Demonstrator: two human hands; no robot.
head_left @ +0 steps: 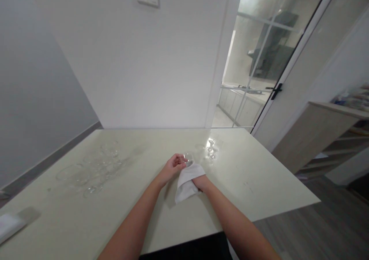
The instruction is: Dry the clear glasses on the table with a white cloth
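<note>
My left hand point(175, 162) has its fingers closed round a small clear glass point(188, 158), a little above the middle of the table. A white cloth point(188, 181) drapes over my right hand point(200, 182) and hides most of its fingers. The cloth touches the near side of the glass, and one corner hangs down toward the tabletop. How far my right fingers reach into the glass cannot be made out.
The pale table point(236, 198) stands against a white wall. Several clear glasses point(99, 168) are on its left part, with more glassware point(211, 149) at the back right. A folded white item point(10, 226) lies at the left edge. Beyond is a glazed door point(256, 60).
</note>
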